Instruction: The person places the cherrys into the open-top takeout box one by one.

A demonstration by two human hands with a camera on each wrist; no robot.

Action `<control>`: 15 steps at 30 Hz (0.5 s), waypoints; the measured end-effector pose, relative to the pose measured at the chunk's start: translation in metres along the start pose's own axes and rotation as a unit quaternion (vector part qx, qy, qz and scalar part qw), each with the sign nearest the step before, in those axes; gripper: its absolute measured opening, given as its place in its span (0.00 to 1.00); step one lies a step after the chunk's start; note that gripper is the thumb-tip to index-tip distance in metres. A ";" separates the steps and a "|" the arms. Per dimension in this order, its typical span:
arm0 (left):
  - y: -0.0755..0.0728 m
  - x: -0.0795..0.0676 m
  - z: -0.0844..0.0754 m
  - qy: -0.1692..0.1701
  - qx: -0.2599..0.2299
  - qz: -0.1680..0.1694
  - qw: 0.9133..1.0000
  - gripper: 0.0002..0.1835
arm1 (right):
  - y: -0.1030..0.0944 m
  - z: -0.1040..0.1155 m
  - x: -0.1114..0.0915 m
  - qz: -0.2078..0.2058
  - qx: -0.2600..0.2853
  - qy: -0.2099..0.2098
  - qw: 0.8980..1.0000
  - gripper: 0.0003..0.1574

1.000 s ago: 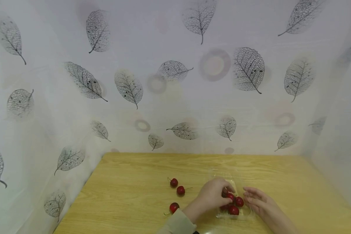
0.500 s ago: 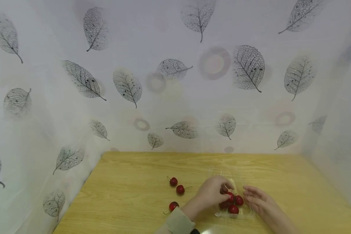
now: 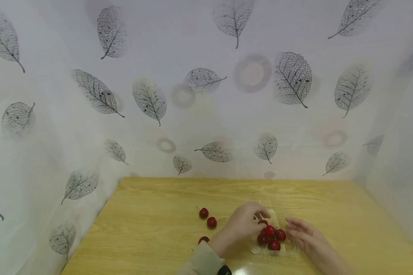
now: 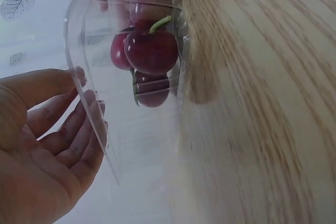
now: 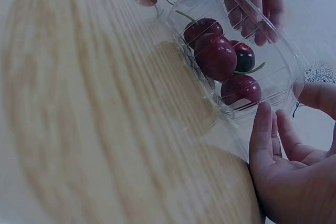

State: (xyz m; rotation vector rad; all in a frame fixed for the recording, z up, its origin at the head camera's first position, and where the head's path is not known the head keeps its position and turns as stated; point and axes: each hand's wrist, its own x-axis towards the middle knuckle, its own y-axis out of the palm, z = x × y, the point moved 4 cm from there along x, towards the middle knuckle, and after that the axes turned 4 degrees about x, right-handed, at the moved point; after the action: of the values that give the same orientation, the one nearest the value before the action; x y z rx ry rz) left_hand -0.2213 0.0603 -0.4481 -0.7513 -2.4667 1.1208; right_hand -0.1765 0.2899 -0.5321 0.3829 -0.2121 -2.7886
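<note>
A clear plastic container (image 3: 273,217) stands on the table with several dark red cherries (image 3: 274,245) in its near part; one has a green stem upward in the left wrist view. My left hand (image 3: 244,221) hovers at the container's left side, fingers loosely bent and apart from the cherries, nothing between them. In the left wrist view those fingers (image 4: 79,140) show beside the clear rim. My right hand (image 3: 311,240) is at the container's right side, fingers fairly straight; in the right wrist view its fingertips (image 5: 264,116) touch or nearly touch the clear wall.
Left of the container, two cherries (image 3: 211,222) lie close together on the wooden table (image 3: 151,214). A third cherry (image 3: 204,240) is partly hidden by the left sleeve (image 3: 204,259). A leaf-patterned white sheet (image 3: 206,114) encloses the table's back and sides.
My left hand has let go of a cherry among the others and moved slightly up and left, its fingers loosening. My right hand stays in place beside the container.
</note>
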 end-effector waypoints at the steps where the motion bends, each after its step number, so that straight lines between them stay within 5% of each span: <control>1: -0.001 -0.001 0.002 -0.001 -0.001 -0.001 1.000 0.12 | 0.000 0.000 0.000 0.001 -0.001 -0.001 1.000 0.39; 15: -0.011 -0.006 0.015 0.016 0.001 -0.020 1.000 0.10 | 0.000 -0.001 0.000 0.022 0.041 -0.016 0.999 0.19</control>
State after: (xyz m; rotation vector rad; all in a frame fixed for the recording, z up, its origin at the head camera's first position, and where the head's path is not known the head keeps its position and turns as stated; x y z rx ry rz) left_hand -0.2273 0.0413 -0.4497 -0.7095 -2.4423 1.0893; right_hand -0.1760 0.2895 -0.5325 0.3496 -0.3378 -2.7495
